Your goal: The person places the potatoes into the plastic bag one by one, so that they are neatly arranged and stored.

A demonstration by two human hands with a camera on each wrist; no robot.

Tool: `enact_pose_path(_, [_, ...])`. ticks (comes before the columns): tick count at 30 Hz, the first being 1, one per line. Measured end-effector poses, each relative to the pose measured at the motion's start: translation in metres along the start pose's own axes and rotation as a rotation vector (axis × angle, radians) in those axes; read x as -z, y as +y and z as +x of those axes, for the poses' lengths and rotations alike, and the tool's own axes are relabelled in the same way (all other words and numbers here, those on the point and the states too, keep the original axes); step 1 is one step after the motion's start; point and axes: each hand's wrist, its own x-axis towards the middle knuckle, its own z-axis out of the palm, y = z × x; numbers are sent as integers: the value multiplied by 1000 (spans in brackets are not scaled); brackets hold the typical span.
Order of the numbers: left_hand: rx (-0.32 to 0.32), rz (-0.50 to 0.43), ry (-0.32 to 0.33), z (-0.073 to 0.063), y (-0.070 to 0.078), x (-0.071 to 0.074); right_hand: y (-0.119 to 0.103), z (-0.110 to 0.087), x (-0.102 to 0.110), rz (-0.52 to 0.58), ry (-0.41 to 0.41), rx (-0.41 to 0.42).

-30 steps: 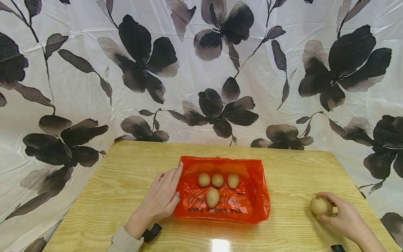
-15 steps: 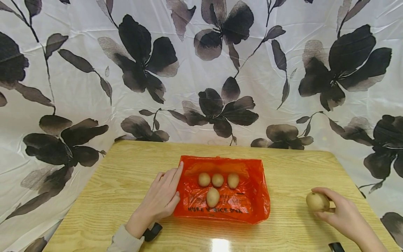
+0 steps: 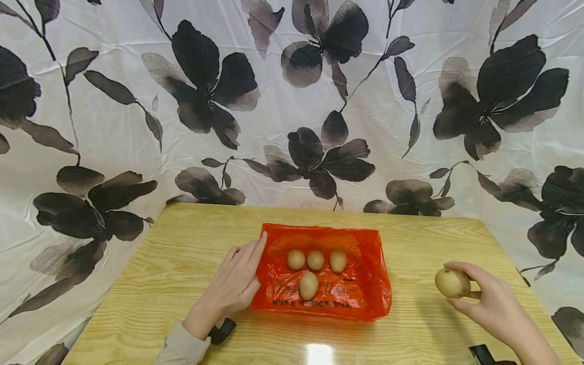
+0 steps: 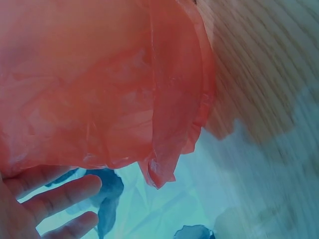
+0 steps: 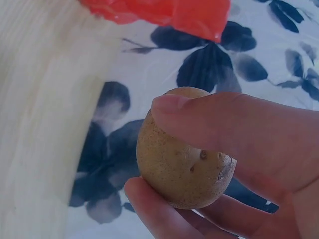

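In the head view, my right hand [image 3: 490, 304] grips a potato [image 3: 452, 283] between thumb and fingers, above the right part of the table. The right wrist view shows the potato [image 5: 182, 154] up close, brown with small dark eyes. My left hand [image 3: 232, 281] touches the left edge of an orange-red plastic bag [image 3: 369, 299], its fingers extended. Seen from the left wrist, several straight fingers [image 4: 67, 196] lie along the bag's rim [image 4: 179, 84]; the thumb is out of sight. Inside the spread bag lie several potatoes, three in a row and a front potato [image 3: 308, 286].
The wooden table [image 3: 182, 243] carries the bag near its middle. Behind it hangs a white cloth [image 3: 283, 111] with dark flower prints. Black straps [image 3: 222, 331] are at both wrists.
My right hand has lifted the potato off the table and carried it a little left, toward the bag. The left hand has stayed almost still at the bag's edge.
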Motion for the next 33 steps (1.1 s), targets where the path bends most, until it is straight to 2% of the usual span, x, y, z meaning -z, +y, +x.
enact_pose_path(10, [5,-16,-18,1,-2,-1,-18,10,5,44,32,67])
enact_pose_path(19, [-4,-11,-20,1,-1,0,-38,21,7,10,48,147])
enact_pose_path(33, [-4,9,-24,1,3,2,-73,39,8,19,71,283])
